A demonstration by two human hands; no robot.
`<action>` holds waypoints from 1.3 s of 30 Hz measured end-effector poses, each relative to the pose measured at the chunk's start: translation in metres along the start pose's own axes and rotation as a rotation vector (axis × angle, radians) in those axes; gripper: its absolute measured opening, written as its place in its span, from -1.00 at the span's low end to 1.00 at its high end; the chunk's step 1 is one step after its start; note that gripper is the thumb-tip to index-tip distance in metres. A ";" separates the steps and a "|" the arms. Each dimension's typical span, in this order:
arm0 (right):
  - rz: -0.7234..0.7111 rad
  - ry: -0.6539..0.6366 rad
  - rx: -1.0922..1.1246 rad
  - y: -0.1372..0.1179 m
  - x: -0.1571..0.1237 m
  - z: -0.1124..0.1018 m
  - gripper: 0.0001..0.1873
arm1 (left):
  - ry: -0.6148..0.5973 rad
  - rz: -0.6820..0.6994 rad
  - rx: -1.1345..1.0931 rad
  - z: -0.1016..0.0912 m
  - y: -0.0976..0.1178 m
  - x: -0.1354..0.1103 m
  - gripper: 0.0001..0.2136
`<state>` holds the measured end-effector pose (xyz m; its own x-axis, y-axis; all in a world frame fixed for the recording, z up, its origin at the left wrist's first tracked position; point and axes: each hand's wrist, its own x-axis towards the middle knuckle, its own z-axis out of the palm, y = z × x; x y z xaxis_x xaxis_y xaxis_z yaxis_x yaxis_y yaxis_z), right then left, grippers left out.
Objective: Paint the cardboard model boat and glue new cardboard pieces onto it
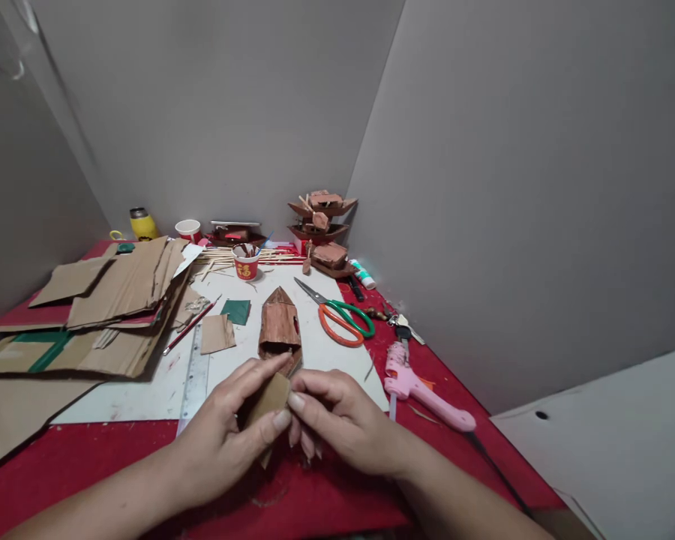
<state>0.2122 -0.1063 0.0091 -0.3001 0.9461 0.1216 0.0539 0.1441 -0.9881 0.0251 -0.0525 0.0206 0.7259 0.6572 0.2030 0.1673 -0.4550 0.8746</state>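
Note:
Between my hands is a small piece of cardboard (pixel 268 403), held low over the table's front part. My left hand (pixel 230 416) grips it from the left, thumb on the near face and fingers along the far side. My right hand (pixel 329 412) pinches its right edge between thumb and fingers; the lower fingers are curled under. Just beyond my fingertips a brown model boat (pixel 279 322) with a curved roof lies on the white board (pixel 247 390), its near end partly covered by my left fingers. A cardboard square (pixel 217 334) and a green piece (pixel 237 311) lie left of it.
Orange-and-green scissors (pixel 346 321) lie right of the boat, and a pink glue gun (pixel 421 390) with a cord is farther right. Cardboard sheets (pixel 124 289) pile up at left beside a clear ruler (pixel 194 375). A red cup (pixel 246 262), sticks and finished boats (pixel 323 217) stand behind.

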 end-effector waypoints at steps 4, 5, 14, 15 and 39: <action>0.001 -0.035 0.031 -0.001 -0.001 -0.001 -0.63 | -0.085 -0.070 -0.104 -0.001 0.003 -0.001 -0.47; 0.004 -0.045 0.039 -0.001 -0.001 -0.002 -0.63 | -0.096 -0.087 -0.138 -0.001 0.002 0.000 -0.47; 0.093 0.043 0.089 -0.001 0.001 0.005 -0.68 | -0.094 -0.113 -0.183 0.003 -0.008 0.001 -0.48; 0.102 0.076 0.099 -0.001 0.002 0.006 -0.70 | -0.096 -0.116 -0.174 0.003 -0.009 0.001 -0.48; 0.024 0.069 -0.149 0.003 0.001 0.013 -0.77 | -0.136 -0.342 -0.378 -0.006 0.009 0.009 -0.63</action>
<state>0.1996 -0.1087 0.0054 -0.2308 0.9668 0.1099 0.2024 0.1582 -0.9665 0.0289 -0.0471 0.0330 0.7558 0.6352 -0.1588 0.1759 0.0366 0.9837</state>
